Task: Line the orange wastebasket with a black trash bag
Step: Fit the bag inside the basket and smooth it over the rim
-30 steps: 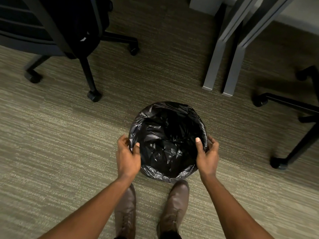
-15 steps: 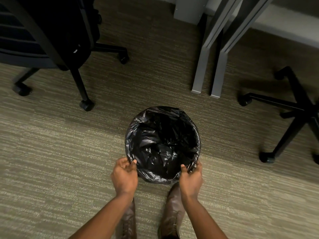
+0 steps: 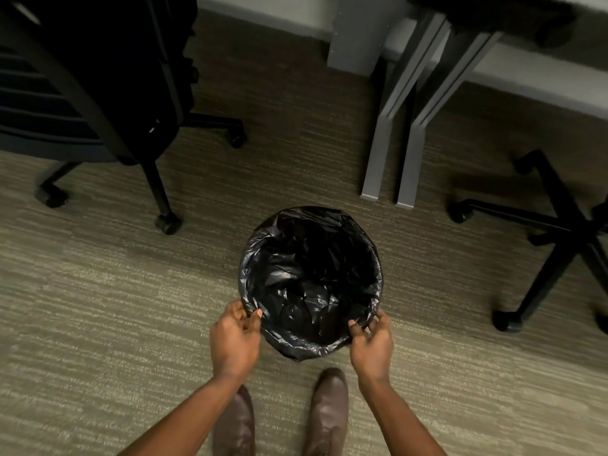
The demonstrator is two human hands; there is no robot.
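A black trash bag (image 3: 309,284) lines a round wastebasket standing on the carpet, folded over the rim all the way round, so none of the orange shows. My left hand (image 3: 234,340) pinches the bag's folded edge at the near-left rim, thumb inside and fingers outside. At the near-right rim my right hand (image 3: 371,345) grips the bag's edge the same way. The bag's inside is crumpled and hangs loose.
A black office chair (image 3: 98,103) on castors stands at the far left. Grey desk legs (image 3: 391,139) rise just beyond the basket. Another chair's black star base (image 3: 556,232) lies at the right. My brown shoes (image 3: 329,413) stand right below the basket.
Both hands slid from the basket's sides toward its near rim, then spread slightly apart along it. The view shifted so the basket sits further right and lower.
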